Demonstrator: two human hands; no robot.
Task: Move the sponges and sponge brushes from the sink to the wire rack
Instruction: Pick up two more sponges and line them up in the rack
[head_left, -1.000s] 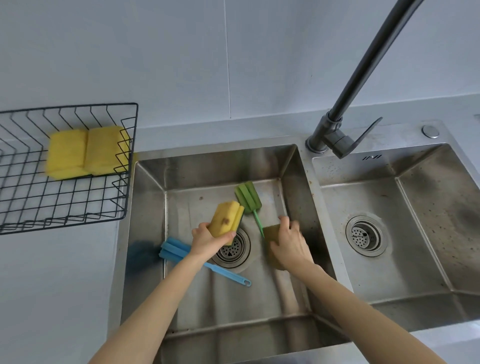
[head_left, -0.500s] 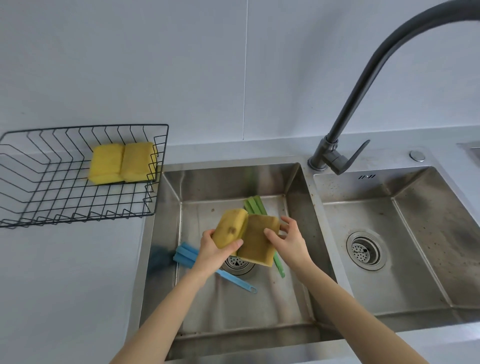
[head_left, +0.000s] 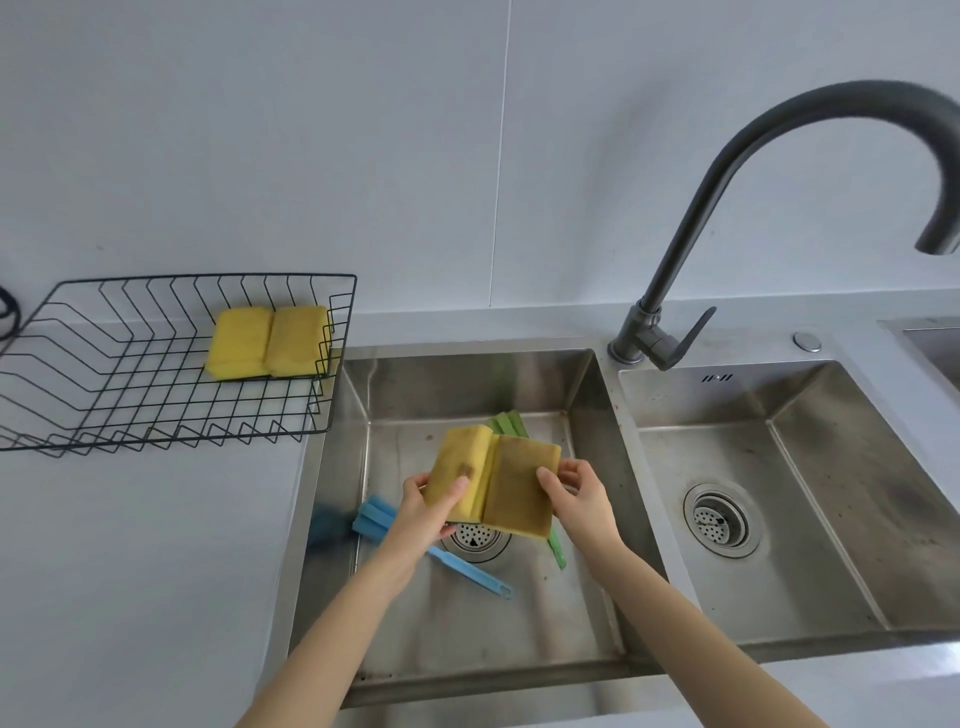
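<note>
We hold two stained sponges side by side above the left basin (head_left: 467, 384), edges touching: our left hand (head_left: 426, 512) pinches one sponge (head_left: 460, 475), our right hand (head_left: 582, 499) grips the other sponge (head_left: 519, 488). The counter (head_left: 156, 545) between basin and wire rack (head_left: 156, 415) lies open. In the rack's far right corner sit two yellow sponges (head_left: 267, 340). Down in the basin lie a blue brush (head_left: 374, 519) and a green brush (head_left: 506, 423), partly hidden.

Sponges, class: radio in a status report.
Left hand gripping one stained sponge, right hand another, above sink. Two sponges racked. Blue brush, green brush still in basin.
</note>
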